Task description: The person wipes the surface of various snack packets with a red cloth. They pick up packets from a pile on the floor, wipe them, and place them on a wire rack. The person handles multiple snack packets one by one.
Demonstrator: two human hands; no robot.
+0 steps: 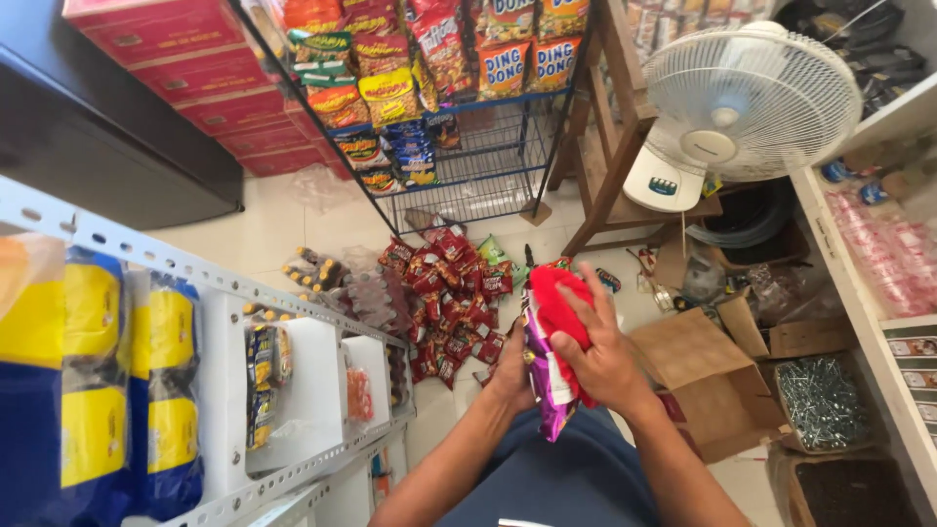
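centre frame: i see my right hand (pixel 595 351) clamped over a bunch of snack packets (pixel 551 337), left hand (pixel 512 371) gripping it from behind. red packets (pixel 449 303) litter the floor beyond.

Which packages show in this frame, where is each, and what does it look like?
Snack packets: red and purple, held in both hands, right hand on top, left hand behind.
Floor packets: red pile on tiles.
Wire rack: blue, hung with yellow-orange bags.
Red cartons: stacked, top left.
Yellow-blue bags: left shelf.
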